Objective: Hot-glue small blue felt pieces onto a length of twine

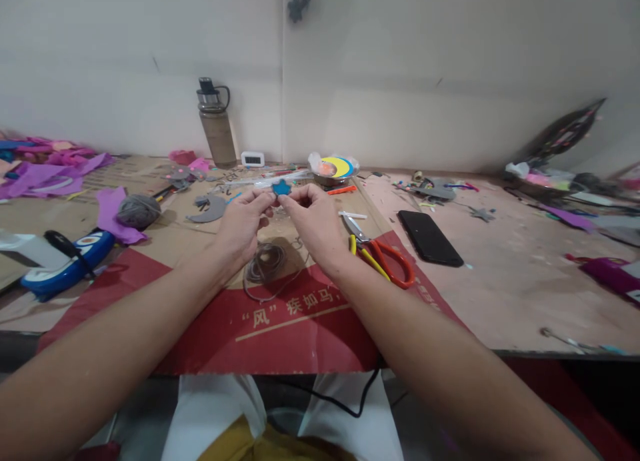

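Note:
Above the middle of the table, a small blue star (281,188) is pinched between both hands. My left hand (245,222) grips its left side with thumb and forefinger, the other fingers curled. From the right, my right hand (316,221) pinches the star's lower right edge. Below them lies a loose coil of grey cord (265,264) on the red and brown paper sheet (195,314). A grey felt crescent (210,209) rests just left of my left hand. Beside my right forearm are red-handled scissors (395,264) with a yellow-handled tool (373,261) partly under them.
A black phone (430,238) lies to the right. Left are a grey yarn ball (139,211), a blue tool (70,264) and purple felt (113,211). At the back stand a water bottle (217,131), a small white clock (253,159) and a bowl (333,179) of scraps.

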Demonstrator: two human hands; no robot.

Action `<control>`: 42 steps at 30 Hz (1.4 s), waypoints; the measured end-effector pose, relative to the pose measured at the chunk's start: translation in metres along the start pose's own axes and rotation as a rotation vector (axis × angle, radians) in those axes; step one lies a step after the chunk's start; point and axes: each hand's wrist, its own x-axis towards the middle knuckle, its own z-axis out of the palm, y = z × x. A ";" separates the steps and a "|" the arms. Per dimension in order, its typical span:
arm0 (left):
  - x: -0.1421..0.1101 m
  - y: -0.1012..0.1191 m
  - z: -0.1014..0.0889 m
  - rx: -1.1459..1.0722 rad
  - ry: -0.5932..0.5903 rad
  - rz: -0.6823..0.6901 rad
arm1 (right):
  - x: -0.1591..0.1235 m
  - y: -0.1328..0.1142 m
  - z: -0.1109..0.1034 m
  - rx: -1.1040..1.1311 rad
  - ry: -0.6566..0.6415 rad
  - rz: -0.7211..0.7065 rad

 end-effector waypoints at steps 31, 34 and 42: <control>0.017 0.009 -0.024 0.286 -0.327 0.002 | 0.013 -0.006 -0.021 0.229 -0.327 0.470; 0.019 0.009 -0.026 0.384 -0.371 -0.008 | 0.013 -0.005 -0.022 0.175 -0.349 0.447; 0.020 0.011 -0.023 0.283 -0.261 -0.136 | 0.015 -0.001 -0.023 0.058 -0.357 0.272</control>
